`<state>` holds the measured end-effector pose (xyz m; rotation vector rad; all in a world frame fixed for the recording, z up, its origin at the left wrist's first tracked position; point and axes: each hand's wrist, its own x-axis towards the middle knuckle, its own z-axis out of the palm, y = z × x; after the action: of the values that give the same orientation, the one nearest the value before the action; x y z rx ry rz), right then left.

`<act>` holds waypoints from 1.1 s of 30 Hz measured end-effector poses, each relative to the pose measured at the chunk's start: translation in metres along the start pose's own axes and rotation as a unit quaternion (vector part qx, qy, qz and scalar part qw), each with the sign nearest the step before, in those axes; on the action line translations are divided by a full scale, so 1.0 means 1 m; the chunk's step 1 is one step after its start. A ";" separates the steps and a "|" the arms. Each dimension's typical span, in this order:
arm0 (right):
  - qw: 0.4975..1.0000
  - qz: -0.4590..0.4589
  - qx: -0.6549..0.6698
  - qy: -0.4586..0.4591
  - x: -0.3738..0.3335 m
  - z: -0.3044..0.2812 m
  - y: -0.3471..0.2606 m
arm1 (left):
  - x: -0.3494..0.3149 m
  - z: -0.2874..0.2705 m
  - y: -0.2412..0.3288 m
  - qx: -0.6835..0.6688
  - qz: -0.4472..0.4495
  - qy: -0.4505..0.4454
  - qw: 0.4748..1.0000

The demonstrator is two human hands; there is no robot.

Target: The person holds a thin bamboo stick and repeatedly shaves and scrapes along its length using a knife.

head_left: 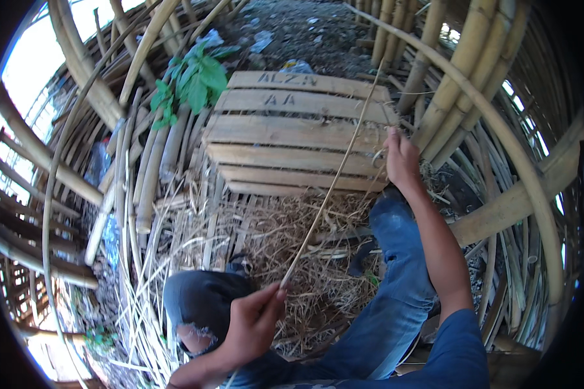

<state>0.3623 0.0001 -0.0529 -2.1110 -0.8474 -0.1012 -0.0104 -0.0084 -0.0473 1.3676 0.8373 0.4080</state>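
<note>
Tan, thin strip (339, 175) is running from 6 o'clock to abt 1, L hand (250, 321) pinching its lower end; R hand (403, 161) is curling b/w 2 & 3 o'clock, can't tell on what. Slatted wood panel (298, 133) is sitting at 12, w/ loose shavings (324, 275) lying at 5: prob. some stripping's done, strip's looking slim already, amt left unclear.

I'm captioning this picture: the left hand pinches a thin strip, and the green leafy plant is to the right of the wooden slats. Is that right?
Not quite: in the head view, the green leafy plant is to the left of the wooden slats. The left hand does pinch a thin strip.
</note>
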 end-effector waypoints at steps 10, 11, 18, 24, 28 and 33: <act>0.895 -0.398 0.086 -0.182 -0.147 0.023 -0.081 | 0.021 -0.005 0.016 -0.137 -0.059 -0.003 0.989; 0.866 -0.460 0.062 -0.187 -0.153 0.021 -0.085 | 0.022 -0.004 0.016 -0.130 -0.047 0.005 0.990; 0.881 -0.447 -0.029 -0.149 -0.144 0.019 -0.086 | 0.014 0.001 0.007 -0.052 0.004 0.041 0.998; 0.876 -0.456 -0.053 -0.151 -0.136 0.018 -0.084 | 0.012 0.001 0.010 -0.034 0.011 0.067 0.997; 0.882 -0.442 -0.046 -0.156 -0.142 0.026 -0.079 | 0.013 0.000 0.004 -0.034 0.015 0.057 0.998; 0.860 -0.497 -0.095 -0.076 -0.116 0.025 -0.074 | 0.010 0.001 0.009 -0.033 0.007 0.058 0.998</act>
<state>0.2231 -0.0123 -0.0601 -1.6422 -2.0206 -0.5791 -0.0013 -0.0010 -0.0417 1.2989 0.9014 0.5257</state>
